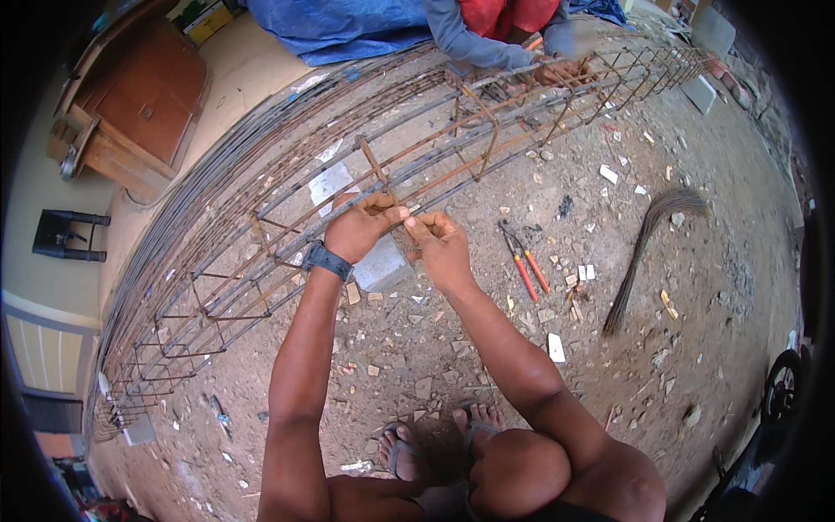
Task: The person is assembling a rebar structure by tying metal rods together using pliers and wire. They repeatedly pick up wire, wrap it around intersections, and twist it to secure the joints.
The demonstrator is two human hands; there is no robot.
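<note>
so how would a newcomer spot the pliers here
Start with the long steel cage crossing the scene. On the dirt on its near side, left of the dark wire bundle, lie the pliers. Bright red-orange handles set them apart from the pale chips nearby.

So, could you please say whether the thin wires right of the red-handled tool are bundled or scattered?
Bundled: the thin wires lie close together in one curved strip.
</note>
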